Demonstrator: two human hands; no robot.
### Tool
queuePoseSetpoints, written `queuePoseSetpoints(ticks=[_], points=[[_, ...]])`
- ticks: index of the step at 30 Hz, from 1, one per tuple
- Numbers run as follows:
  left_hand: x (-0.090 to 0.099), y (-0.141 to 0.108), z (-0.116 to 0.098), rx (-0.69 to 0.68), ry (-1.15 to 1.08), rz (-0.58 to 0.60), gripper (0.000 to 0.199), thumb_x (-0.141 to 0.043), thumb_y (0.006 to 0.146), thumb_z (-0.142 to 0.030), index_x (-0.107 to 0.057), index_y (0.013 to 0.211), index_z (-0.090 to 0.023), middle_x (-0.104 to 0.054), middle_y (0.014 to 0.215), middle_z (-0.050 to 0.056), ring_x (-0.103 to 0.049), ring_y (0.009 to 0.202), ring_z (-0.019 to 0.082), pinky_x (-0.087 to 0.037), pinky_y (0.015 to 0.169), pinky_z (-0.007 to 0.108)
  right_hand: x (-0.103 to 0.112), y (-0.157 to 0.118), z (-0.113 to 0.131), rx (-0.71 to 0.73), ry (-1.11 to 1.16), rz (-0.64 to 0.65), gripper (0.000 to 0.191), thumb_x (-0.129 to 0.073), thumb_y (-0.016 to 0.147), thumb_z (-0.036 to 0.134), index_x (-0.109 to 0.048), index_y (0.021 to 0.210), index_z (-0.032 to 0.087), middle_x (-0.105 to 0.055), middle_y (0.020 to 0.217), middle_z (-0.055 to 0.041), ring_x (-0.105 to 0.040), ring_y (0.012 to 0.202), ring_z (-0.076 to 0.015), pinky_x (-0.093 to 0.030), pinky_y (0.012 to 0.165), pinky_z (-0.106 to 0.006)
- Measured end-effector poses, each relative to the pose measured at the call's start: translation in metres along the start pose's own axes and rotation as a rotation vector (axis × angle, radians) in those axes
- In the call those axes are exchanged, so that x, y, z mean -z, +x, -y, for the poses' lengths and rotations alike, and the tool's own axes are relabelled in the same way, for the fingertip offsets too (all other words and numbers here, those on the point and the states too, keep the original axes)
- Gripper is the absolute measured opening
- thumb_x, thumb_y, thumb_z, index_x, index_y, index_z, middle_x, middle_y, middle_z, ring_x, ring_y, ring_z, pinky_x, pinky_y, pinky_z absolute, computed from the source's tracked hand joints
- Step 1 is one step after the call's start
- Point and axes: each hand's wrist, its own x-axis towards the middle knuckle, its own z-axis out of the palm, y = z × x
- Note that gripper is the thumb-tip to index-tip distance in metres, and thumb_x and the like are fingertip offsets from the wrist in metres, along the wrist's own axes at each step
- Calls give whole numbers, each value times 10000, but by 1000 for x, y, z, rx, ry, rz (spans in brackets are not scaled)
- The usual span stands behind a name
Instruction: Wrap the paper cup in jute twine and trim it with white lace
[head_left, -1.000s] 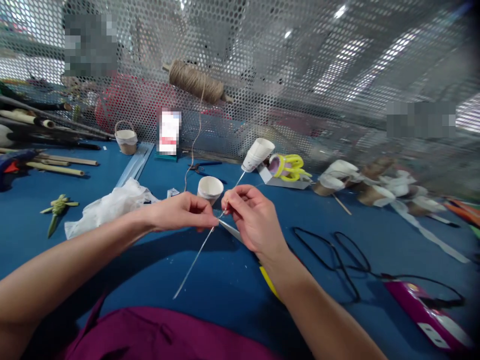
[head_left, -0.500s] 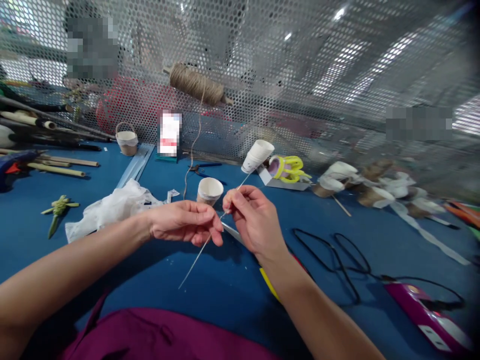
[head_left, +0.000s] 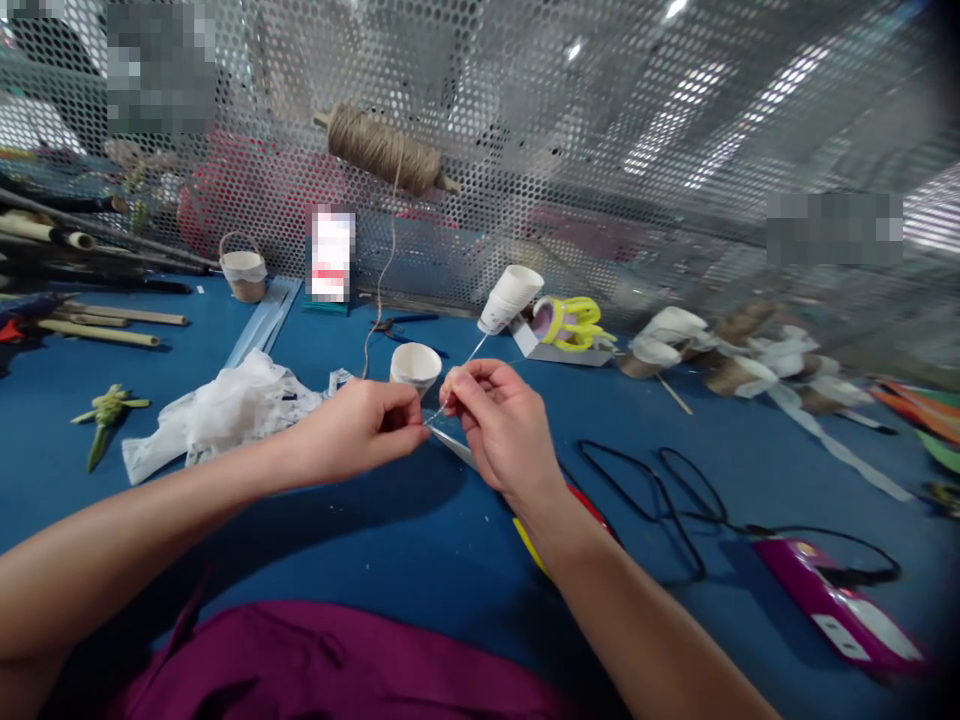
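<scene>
My left hand is closed, its thumb and forefinger pinching a thin whitish twisted strand. My right hand pinches the same strand a little farther along, and its other end sticks up past my fingers toward the stacked white paper cups. Just behind the fingertips stands a paper cup. Beneath my right hand and wrist lies a bladed tool with a pale blade and red and yellow handle parts, partly hidden.
White crumpled fabric lies left, near a green woven figure. A twine roll hangs on the perforated metal screen. Behind are a small basket, pliers and a yellow tape holder. A black cable and purple power strip lie right.
My left hand has turned over from loosely curled fingers to a closed pinch, and the strand's lower end no longer shows below it. The view has shifted slightly; my right hand keeps its pinch.
</scene>
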Motion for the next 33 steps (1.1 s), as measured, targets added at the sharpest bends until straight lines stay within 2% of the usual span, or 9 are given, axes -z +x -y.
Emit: queuePoseSetpoints(ticks=[4,7,9,14,20,24,30,33], points=[[7,2,2,65,-341,170,198,-548,775,-279,-492,636,-148,-467,557,-64,-410,515,54,-314,520,201,2,0,5,-159,100,210,199,-752,655,285,-588,696,181,-617,612,44,-556,560,-70,-443,541,-205],[10,4,5,122,-520,201,175,-580,753,-256,-507,646,-137,-478,589,-65,-432,514,42,-326,531,200,3,-2,9,-211,65,340,218,-777,636,278,-594,697,178,-619,650,45,-572,563,-65,-460,551,-204],[10,4,6,142,-571,210,168,-594,749,-253,-522,660,-130,-487,597,-62,-437,516,40,-324,533,202,3,-3,9,-153,29,342,219,-783,633,266,-588,685,182,-620,642,49,-580,562,-71,-476,563,-215],[4,4,11,144,-624,180,187,-608,752,-262,-517,657,-129,-491,593,-61,-448,527,45,-331,543,206,1,-4,5,-40,-46,251,228,-777,639,291,-581,684,184,-621,605,48,-590,549,-85,-496,544,-227],[3,5,13,128,-588,169,171,-580,770,-246,-521,662,-127,-502,600,-56,-450,536,44,-337,548,203,1,-3,3,-115,-51,266,222,-749,673,334,-597,697,175,-634,575,36,-574,516,-81,-488,519,-222],[4,7,14,115,-524,146,179,-588,754,-247,-513,641,-131,-504,603,-52,-450,538,46,-345,538,199,2,-3,3,-93,-80,263,226,-733,689,353,-596,676,174,-645,606,23,-582,532,-86,-492,522,-224],[1,8,16,58,-328,118,164,-567,731,-261,-492,647,-142,-517,575,-42,-438,524,60,-330,506,195,3,-3,2,-35,-181,239,230,-728,695,359,-594,707,173,-633,564,27,-594,517,-103,-503,501,-234],[0,7,14,33,-147,45,187,-545,749,-275,-484,625,-148,-509,570,-38,-432,516,67,-337,501,200,3,-3,0,4,-226,216,223,-716,708,358,-599,705,168,-633,572,23,-600,513,-104,-508,499,-233]])
